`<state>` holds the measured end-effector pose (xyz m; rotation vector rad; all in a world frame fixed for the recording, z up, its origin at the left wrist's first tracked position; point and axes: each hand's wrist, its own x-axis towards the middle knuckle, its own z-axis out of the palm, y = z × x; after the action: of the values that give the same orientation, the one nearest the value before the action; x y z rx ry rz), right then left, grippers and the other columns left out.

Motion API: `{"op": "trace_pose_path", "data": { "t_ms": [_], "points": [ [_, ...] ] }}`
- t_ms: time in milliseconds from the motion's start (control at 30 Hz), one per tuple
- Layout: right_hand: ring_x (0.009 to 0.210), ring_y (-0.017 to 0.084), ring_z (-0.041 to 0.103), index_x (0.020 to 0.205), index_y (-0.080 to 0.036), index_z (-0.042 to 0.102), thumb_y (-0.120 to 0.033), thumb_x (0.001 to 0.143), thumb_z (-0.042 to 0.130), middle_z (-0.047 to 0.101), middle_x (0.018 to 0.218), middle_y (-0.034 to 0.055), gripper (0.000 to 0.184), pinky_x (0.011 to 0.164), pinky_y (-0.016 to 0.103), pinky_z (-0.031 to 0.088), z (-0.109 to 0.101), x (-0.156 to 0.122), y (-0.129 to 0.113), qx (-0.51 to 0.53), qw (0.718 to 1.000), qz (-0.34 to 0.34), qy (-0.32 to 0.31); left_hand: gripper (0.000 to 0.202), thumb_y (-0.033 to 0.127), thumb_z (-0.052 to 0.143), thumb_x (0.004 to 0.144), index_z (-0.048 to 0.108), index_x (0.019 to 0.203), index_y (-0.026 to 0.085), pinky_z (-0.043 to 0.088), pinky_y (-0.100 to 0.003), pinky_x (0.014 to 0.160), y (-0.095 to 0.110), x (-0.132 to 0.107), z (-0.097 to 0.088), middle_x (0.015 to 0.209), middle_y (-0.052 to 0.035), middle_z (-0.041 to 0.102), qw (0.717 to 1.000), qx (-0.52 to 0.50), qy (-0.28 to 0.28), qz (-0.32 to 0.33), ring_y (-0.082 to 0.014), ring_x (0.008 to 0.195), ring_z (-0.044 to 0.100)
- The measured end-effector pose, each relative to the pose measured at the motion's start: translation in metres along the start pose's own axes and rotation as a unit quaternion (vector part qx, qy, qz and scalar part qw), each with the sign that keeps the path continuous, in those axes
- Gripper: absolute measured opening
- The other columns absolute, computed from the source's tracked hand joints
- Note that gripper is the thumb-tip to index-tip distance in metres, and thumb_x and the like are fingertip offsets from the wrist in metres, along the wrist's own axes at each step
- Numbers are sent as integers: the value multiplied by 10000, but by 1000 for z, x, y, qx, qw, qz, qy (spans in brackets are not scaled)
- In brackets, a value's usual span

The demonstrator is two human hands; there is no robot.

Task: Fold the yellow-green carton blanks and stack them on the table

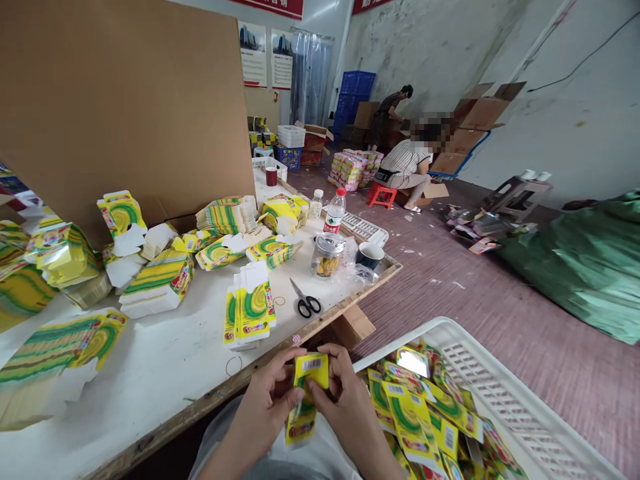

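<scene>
Left hand point(265, 408) and right hand point(351, 407) pinching yellow carton point(303, 419) between them, thumbs on top flap; long axis near upright, centred over lap, equally near both; white crate point(500, 390) just right.

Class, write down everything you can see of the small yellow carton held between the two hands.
The small yellow carton looks like thin printed card: yellow with green swirls, a barcode on its upper flap and a red mark near the bottom. It stands roughly upright, pinched between the left hand and right hand, close to the table edge and left of the white crate.
</scene>
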<state>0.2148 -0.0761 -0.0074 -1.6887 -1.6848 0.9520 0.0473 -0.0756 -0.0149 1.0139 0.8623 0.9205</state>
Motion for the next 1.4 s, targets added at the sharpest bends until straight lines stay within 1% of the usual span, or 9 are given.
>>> {"op": "trace_pose_path", "data": {
  "t_ms": [433, 600, 667, 800, 867, 1067, 1167, 1267, 1400],
  "points": [
    [753, 177, 634, 1102, -217, 653, -375, 929, 572, 685, 877, 34, 248, 659, 255, 503, -11, -5, 0, 111, 992, -51, 25, 451, 333, 760, 788, 608, 1199, 225, 549, -267, 752, -5, -1, 5, 1025, -51, 786, 998, -50, 27, -10, -183, 834, 718],
    [671, 170, 590, 991, -227, 669, -421, 913, 599, 698, 869, 31, 220, 604, 270, 465, -33, -10, 12, 68, 989, -50, 120, 405, 315, 637, 890, 593, 1286, 245, 551, -383, 966, 3, -4, 3, 1246, -100, 721, 992, 107, 37, 51, -252, 1113, 690],
    [618, 175, 529, 977, -223, 685, -468, 915, 579, 661, 800, 33, 274, 586, 299, 422, -57, -13, 20, -38, 971, -44, 230, 377, 299, 585, 924, 586, 1300, 265, 466, -441, 1095, 7, 0, -10, 1350, -94, 659, 957, 233, 122, 123, -263, 1271, 596],
    [858, 296, 577, 1054, -180, 697, -655, 899, 457, 638, 1000, 138, 554, 810, 455, 430, -99, -15, 34, -245, 898, -39, 362, 552, 316, 596, 923, 436, 1445, 236, 251, -576, 1215, 5, 15, -52, 1531, -137, 472, 822, 441, 282, 227, -306, 1466, 352],
    [839, 290, 580, 1106, -179, 677, -673, 888, 457, 629, 1045, 150, 583, 773, 445, 447, -100, -14, 37, -245, 906, -27, 344, 641, 368, 600, 918, 376, 1488, 179, 207, -648, 1203, -3, 24, -72, 1557, -188, 424, 790, 501, 289, 203, -347, 1492, 284],
    [594, 188, 502, 979, -225, 700, -531, 896, 551, 617, 723, 33, 350, 565, 304, 443, -59, -5, 27, -84, 973, -30, 213, 577, 432, 651, 874, 552, 1376, 166, 371, -601, 1153, -18, 29, -95, 1473, -178, 545, 775, 553, 248, 179, -337, 1373, 496],
    [583, 188, 521, 949, -207, 714, -539, 867, 578, 624, 670, 31, 368, 529, 289, 446, -45, 0, 15, -20, 983, -4, 183, 419, 383, 651, 884, 656, 1259, 197, 440, -597, 1107, -12, 25, -93, 1363, -135, 656, 767, 553, 241, 220, -330, 1284, 592],
    [646, 193, 587, 959, -204, 722, -560, 861, 592, 691, 730, 48, 391, 582, 287, 475, -35, 1, 6, 65, 987, 23, 147, 247, 285, 539, 960, 724, 1097, 195, 574, -446, 995, -1, 17, -85, 1165, -100, 770, 765, 526, 271, 253, -250, 1113, 711],
    [653, 171, 588, 1004, -194, 737, -630, 898, 513, 752, 832, 78, 502, 601, 274, 480, -19, -1, -5, 250, 964, 24, 84, 279, 108, 532, 942, 683, 1161, 196, 554, -290, 1011, 9, 0, -56, 1150, -84, 767, 763, 461, 294, 345, -174, 1110, 704]
  ]
}}
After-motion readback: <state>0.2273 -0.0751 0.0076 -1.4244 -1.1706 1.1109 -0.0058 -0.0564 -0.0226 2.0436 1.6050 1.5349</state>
